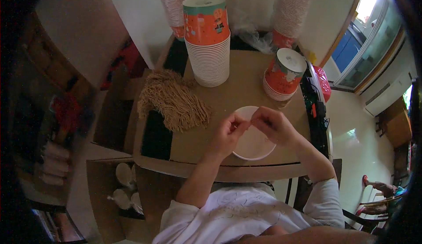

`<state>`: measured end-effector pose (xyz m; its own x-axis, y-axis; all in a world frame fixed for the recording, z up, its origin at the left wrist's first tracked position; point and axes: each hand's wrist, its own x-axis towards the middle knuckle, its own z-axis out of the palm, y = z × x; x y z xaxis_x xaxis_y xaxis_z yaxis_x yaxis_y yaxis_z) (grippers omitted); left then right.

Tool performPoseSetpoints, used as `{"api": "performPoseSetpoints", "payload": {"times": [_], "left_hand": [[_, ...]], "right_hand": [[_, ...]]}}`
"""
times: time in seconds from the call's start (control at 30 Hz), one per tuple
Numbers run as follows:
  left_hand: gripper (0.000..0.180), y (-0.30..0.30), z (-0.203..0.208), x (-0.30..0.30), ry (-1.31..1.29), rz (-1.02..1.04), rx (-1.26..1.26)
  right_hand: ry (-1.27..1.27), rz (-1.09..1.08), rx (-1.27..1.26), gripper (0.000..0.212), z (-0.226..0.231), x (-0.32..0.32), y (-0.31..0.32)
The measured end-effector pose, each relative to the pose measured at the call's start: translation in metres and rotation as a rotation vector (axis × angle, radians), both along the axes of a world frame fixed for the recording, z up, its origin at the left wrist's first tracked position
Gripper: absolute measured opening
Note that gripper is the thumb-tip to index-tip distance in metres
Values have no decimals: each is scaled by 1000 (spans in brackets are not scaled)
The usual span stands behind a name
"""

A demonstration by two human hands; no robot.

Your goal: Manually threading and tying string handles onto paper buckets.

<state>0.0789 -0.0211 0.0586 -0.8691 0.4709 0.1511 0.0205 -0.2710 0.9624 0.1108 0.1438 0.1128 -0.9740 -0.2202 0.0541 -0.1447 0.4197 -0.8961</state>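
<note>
A single upside-down white paper cup (252,143) stands on the brown tabletop (246,90) in front of me. My left hand (229,132) and my right hand (272,123) meet above it, fingertips pinched together on something thin and small that I cannot make out. A bundle of tan string-like strands (173,101) lies on the table to the left of my hands.
A tall stack of upside-down orange-printed paper cups (207,37) stands at the back centre, a shorter stack (283,74) to the right. More cup stacks (288,11) lean on the wall with a clear plastic bag (252,35). A cardboard box (118,191) sits lower left.
</note>
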Motion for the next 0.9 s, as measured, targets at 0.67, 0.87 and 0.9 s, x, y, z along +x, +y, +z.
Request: {"api": "performPoseSetpoints", "payload": {"times": [0.67, 0.87, 0.9], "left_hand": [[6, -13, -1, 0, 359, 308, -311], [5, -27, -25, -3, 295, 341, -301], [5, -32, -31, -5, 295, 333, -305]], "right_hand": [[-53, -44, -153, 7, -17, -14, -13], [-134, -52, -36, 8, -49, -24, -21], [-136, -59, -41, 8, -54, -25, -21]]}}
